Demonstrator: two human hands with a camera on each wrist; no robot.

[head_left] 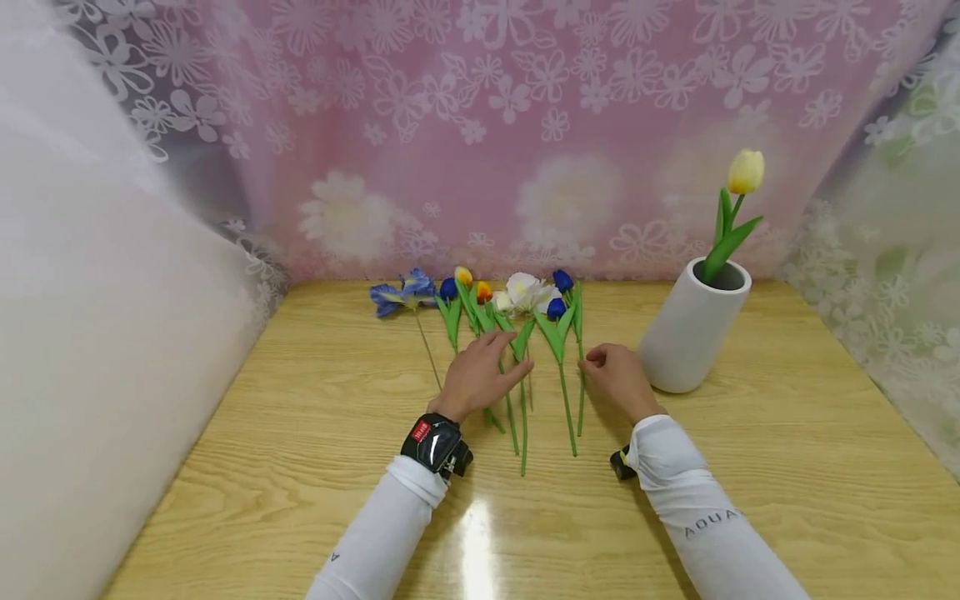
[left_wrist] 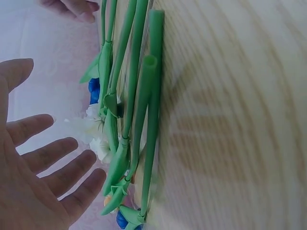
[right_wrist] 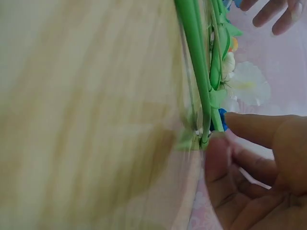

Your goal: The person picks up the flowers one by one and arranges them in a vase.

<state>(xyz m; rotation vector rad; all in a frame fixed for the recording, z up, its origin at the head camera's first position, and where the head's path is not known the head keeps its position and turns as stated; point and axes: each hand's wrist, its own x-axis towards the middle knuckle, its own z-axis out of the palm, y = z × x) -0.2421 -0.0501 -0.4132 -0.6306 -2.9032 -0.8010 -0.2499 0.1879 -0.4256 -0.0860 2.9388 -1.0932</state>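
Observation:
My left hand (head_left: 480, 375) is spread with straight fingers over the stems of the artificial flowers lying on the table. In the left wrist view its fingers (left_wrist: 64, 163) stand apart beside the green stems, with nothing between them. The right hand (head_left: 618, 379) has its fingertips right at the stem of the rightmost blue tulip (head_left: 562, 281). Its thumb and forefinger are bent, with a small gap between their tips in the right wrist view; I cannot tell whether they grip the stem. Another blue tulip (head_left: 556, 309) lies just left of it.
A white vase (head_left: 686, 333) holding a pale yellow tulip (head_left: 746, 172) stands right of the right hand. In the row lie a white flower (head_left: 525, 292), an orange tulip (head_left: 483, 292) and, at the left end, a blue-violet flower (head_left: 405, 293). Pink floral cloth (head_left: 465, 167) hangs behind the table.

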